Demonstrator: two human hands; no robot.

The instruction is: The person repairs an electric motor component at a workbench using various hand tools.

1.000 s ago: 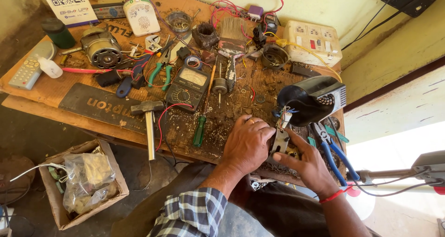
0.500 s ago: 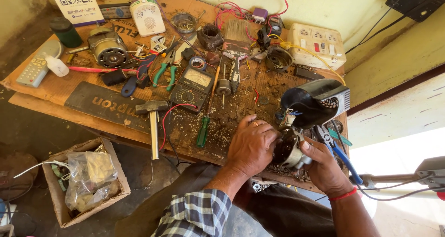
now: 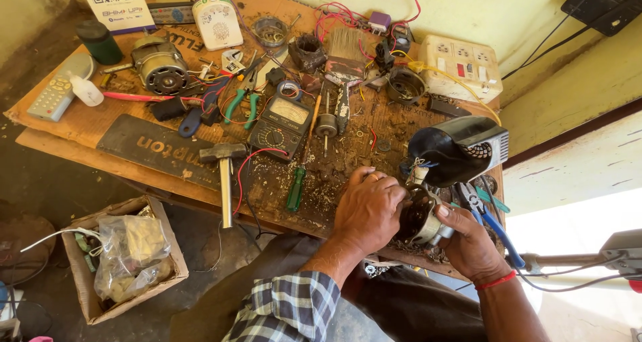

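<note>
Gripping: a small round motor (image 3: pixel 422 221) is clasped between both hands at the 5 o'clock edge of the wooden bench (image 3: pixel 73 125)
Left hand: the left hand (image 3: pixel 370 211) is curled over the motor's near face, fingers pressed together on it
Right hand: the right hand (image 3: pixel 471 245) cups the motor from 4 o'clock, its thumb laid on the metal casing
Housing: a black appliance shell (image 3: pixel 461 148) lies open just at 12 o'clock of the motor, joined to it by thin wires
Done: the motor appears lifted out of the shell, judging from how the two lie apart
Left: the wires look uncut, and whether the motor itself is opened cannot be told, being hidden under the fingers
Tools untouched: green screwdriver (image 3: pixel 296 188), hammer (image 3: pixel 225 171), blue-handled pliers (image 3: pixel 495 221), multimeter (image 3: pixel 281 125) are left lying on the bench
</note>
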